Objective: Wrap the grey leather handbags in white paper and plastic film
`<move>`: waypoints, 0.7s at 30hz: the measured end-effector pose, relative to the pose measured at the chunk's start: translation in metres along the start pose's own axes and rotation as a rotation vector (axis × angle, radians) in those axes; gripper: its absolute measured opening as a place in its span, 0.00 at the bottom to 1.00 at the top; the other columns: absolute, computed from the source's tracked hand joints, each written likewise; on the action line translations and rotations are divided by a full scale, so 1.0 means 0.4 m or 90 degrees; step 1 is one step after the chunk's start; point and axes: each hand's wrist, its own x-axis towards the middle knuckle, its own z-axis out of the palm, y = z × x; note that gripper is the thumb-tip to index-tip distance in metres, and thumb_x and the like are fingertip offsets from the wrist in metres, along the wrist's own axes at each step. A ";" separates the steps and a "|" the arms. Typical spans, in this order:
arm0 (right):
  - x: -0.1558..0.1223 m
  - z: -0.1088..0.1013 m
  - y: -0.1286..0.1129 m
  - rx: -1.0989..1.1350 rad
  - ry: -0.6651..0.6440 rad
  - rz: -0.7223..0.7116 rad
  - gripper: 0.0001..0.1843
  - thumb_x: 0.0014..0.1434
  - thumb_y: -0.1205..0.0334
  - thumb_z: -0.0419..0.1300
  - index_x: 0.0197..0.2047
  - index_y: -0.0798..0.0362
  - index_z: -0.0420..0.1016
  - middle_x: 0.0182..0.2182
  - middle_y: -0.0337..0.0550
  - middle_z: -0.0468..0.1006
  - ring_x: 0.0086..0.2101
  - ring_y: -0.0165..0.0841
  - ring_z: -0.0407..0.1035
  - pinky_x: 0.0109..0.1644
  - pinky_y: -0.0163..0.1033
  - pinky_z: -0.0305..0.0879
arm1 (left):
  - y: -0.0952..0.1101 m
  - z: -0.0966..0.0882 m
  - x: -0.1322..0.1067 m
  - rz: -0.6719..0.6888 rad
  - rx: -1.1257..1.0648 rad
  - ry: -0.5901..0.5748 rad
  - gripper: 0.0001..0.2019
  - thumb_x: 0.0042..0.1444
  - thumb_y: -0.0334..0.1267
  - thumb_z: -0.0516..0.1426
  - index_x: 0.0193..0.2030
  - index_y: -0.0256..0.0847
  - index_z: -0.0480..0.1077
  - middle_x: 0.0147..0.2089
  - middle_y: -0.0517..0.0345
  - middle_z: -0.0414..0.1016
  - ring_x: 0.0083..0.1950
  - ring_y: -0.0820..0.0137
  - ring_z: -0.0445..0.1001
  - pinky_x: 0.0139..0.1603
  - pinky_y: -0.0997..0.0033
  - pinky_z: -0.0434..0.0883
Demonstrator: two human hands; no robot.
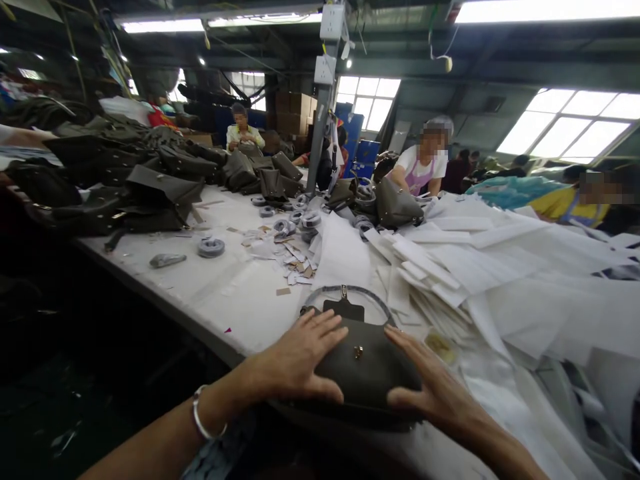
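Note:
A dark olive handbag with a small gold clasp lies at the near edge of the white table. Its handle, wrapped in a pale covering, arches behind it, beside a dark tab with a metal fitting. My left hand, fingers stretched out, rests on the bag's left side. On the right side lies my right hand, its thumb and fingers apart along the bag's edge. Neither hand is closed around anything. The bag's underside is hidden.
White sheets are heaped on the right. Dark bags pile up at the far left. Wrapped strap coils and small cards lie mid-table, near a metal post. Several people work beyond, one in a pink apron.

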 end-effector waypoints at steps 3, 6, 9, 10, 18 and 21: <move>-0.027 0.046 -0.046 -0.141 -0.133 -0.124 0.60 0.35 0.47 0.75 0.70 0.45 0.58 0.69 0.51 0.56 0.66 0.55 0.49 0.70 0.63 0.39 | 0.054 0.061 -0.013 -0.014 0.135 -0.033 0.50 0.52 0.64 0.60 0.73 0.39 0.47 0.74 0.36 0.46 0.75 0.47 0.40 0.71 0.38 0.39; -0.033 0.086 -0.050 -0.235 -0.144 -0.125 0.59 0.38 0.51 0.74 0.71 0.43 0.54 0.70 0.52 0.53 0.66 0.58 0.49 0.69 0.67 0.41 | 0.058 0.113 -0.016 -0.067 0.197 -0.025 0.51 0.51 0.61 0.63 0.73 0.41 0.45 0.74 0.35 0.44 0.75 0.43 0.40 0.70 0.33 0.40; -0.027 0.108 -0.036 -0.291 -0.144 -0.119 0.52 0.45 0.57 0.70 0.71 0.42 0.54 0.68 0.50 0.56 0.65 0.55 0.54 0.66 0.65 0.53 | 0.041 0.148 -0.012 -0.080 0.214 -0.018 0.50 0.51 0.58 0.63 0.74 0.43 0.44 0.74 0.36 0.47 0.74 0.41 0.44 0.68 0.31 0.43; -0.025 0.114 -0.031 -0.308 -0.145 -0.128 0.50 0.46 0.60 0.68 0.71 0.43 0.55 0.68 0.50 0.58 0.64 0.54 0.56 0.65 0.63 0.57 | 0.034 0.160 -0.011 -0.083 0.217 -0.026 0.48 0.53 0.57 0.63 0.74 0.43 0.45 0.73 0.35 0.50 0.73 0.40 0.46 0.68 0.30 0.45; -0.055 0.179 0.040 -0.458 0.049 -0.365 0.42 0.52 0.79 0.49 0.69 0.46 0.60 0.61 0.43 0.71 0.57 0.43 0.69 0.56 0.47 0.71 | 0.017 0.271 -0.037 -0.085 0.261 0.014 0.26 0.68 0.35 0.46 0.72 0.44 0.52 0.69 0.39 0.60 0.68 0.44 0.60 0.65 0.33 0.56; -0.071 0.177 0.052 -0.438 0.110 -0.436 0.42 0.55 0.78 0.47 0.72 0.50 0.51 0.59 0.43 0.72 0.55 0.39 0.70 0.55 0.41 0.71 | 0.014 0.269 -0.042 -0.044 0.291 0.026 0.25 0.70 0.35 0.44 0.72 0.43 0.52 0.68 0.39 0.62 0.67 0.47 0.63 0.64 0.39 0.60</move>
